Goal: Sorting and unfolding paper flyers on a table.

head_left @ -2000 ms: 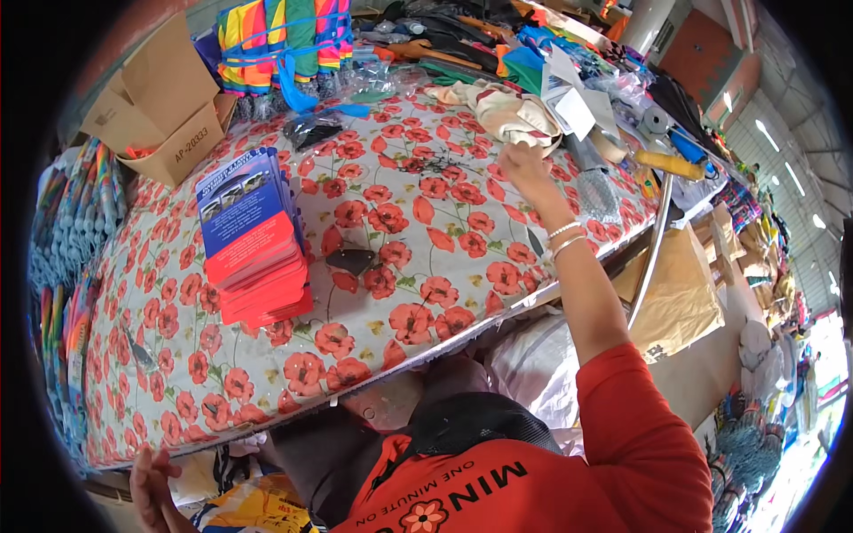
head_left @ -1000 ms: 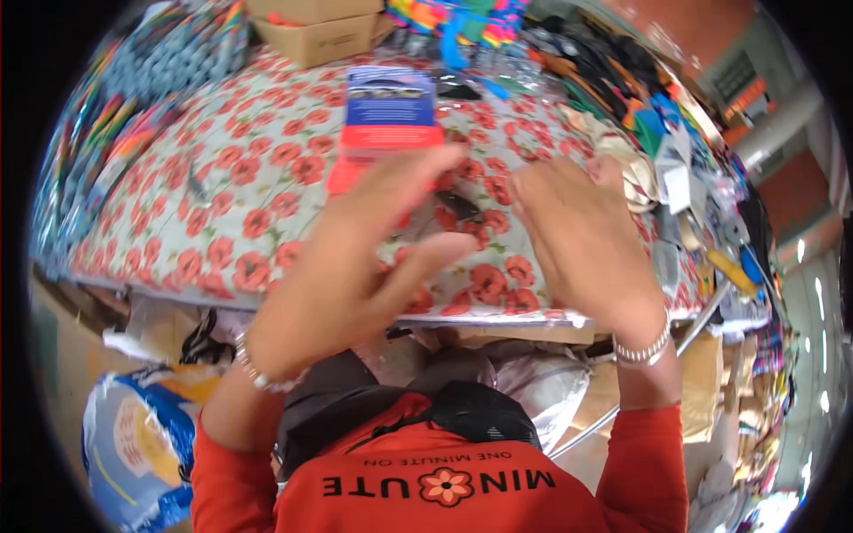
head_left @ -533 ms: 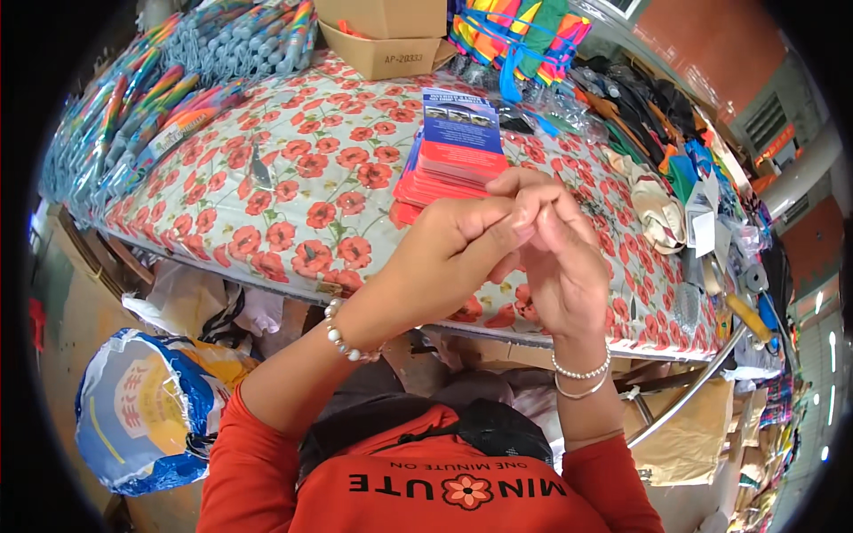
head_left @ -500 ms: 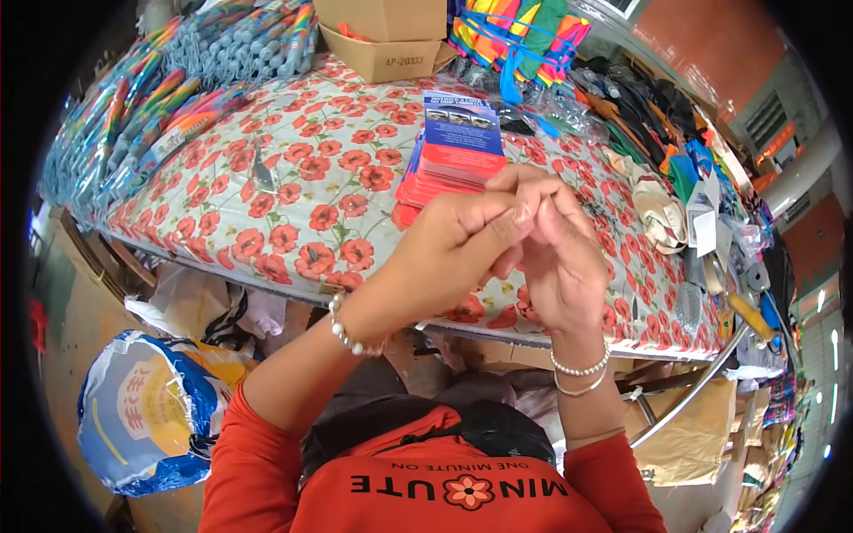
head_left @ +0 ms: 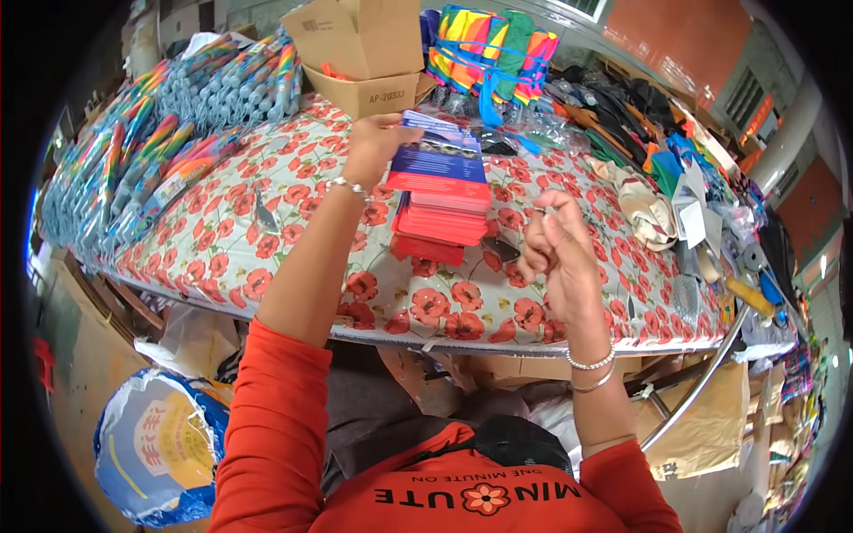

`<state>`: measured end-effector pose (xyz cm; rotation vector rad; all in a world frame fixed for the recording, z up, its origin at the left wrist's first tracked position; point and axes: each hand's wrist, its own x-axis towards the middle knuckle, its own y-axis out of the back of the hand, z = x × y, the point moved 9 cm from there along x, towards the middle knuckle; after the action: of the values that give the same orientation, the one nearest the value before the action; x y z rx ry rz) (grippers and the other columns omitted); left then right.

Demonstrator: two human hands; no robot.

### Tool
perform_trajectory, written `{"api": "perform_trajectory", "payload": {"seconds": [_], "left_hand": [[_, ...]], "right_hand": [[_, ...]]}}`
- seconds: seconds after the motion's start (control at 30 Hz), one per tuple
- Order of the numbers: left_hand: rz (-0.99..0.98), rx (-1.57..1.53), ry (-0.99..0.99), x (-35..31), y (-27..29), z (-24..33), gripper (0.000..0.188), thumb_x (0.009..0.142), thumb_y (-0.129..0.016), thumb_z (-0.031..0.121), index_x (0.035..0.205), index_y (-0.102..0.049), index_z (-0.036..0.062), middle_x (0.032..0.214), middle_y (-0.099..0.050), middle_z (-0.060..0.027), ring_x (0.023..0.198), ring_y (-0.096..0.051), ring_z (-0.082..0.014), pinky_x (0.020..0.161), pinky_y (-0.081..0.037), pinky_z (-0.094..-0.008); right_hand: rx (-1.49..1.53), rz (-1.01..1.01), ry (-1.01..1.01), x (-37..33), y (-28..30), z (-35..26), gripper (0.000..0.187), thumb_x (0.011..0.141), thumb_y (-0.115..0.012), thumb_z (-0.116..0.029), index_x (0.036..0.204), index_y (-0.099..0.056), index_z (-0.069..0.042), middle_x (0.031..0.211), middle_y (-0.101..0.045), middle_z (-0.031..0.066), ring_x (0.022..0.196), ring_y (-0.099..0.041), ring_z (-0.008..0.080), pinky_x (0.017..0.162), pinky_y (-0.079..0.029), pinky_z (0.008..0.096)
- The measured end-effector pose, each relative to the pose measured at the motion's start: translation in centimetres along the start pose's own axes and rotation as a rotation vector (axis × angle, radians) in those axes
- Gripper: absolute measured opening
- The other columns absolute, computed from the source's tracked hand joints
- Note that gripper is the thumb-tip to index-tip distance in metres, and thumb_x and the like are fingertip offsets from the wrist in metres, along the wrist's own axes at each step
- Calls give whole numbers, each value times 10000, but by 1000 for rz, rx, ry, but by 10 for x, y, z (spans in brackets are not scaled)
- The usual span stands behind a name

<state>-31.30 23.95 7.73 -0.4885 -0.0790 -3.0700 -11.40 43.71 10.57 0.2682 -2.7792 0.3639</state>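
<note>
My left hand (head_left: 371, 147) reaches out over the table and grips the left edge of the top blue card of a stack of blue and red cards (head_left: 440, 191). That stack lies on the poppy-patterned tablecloth (head_left: 293, 213). My right hand (head_left: 555, 249) is raised above the table's front edge with its fingers curled, pinching something small and thin that I cannot make out. A small dark item (head_left: 502, 249) lies on the cloth just right of the stack.
Open cardboard boxes (head_left: 360, 53) stand at the far edge beside a rainbow-striped bundle (head_left: 489, 44). Bagged colourful goods (head_left: 160, 151) cover the left side. Mixed packets and clutter (head_left: 675, 195) fill the right end. A blue and yellow sack (head_left: 155, 444) sits on the floor at lower left.
My hands were together in front of me; the left has now stretched forward onto the card stack, and the right has stayed raised and curled.
</note>
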Motion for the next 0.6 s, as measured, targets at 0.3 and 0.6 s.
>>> {"api": "perform_trajectory", "payload": {"seconds": [0.3,0.6], "left_hand": [[-15,-669,-70,-21,42,43,264,764,-595,-21,1024,-558,-43,883,-621,-84,759,-598,-141,674,-495,-268],[-115,-206,-330,-202,7,111,377,807,-491,-56,1184,-473,-47,1071,-579,-80,976,-540,-118,839,-416,-238]], "right_hand": [[-293,-96,46,0,7,-8,153,899,-482,-211,947,-426,-76,708,-387,-30,568,-364,66,518,-329,215],[-724,-135,342,-9,-62,-41,112,904,-451,-144,920,-402,-44,664,-466,72,552,-489,189,518,-385,317]]}}
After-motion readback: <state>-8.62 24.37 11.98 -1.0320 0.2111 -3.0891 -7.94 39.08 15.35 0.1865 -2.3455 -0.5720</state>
